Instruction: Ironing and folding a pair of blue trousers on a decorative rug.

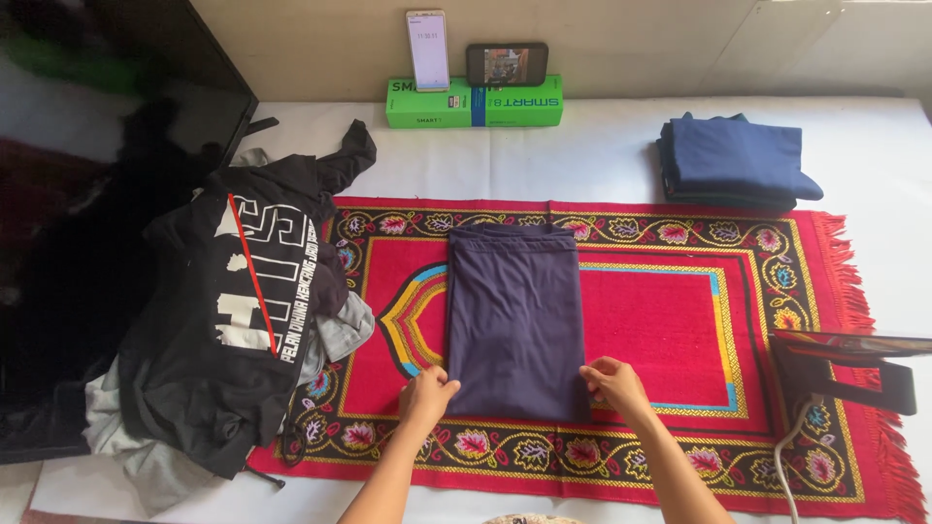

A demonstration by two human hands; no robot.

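Both hands, left hand (427, 393) and right hand (612, 380), pinch the folded navy garment's (515, 320) near corners.

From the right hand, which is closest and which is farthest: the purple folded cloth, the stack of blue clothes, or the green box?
Measured from the right hand in the head view:
1. The folded dark purple cloth: touching it, at its near right corner.
2. The stack of folded navy blue clothes: far right, past the red patterned rug.
3. The long green cardboard box: against the back wall, to the left.

two hands (427, 396), two phones (428, 49), one rug (660, 320)
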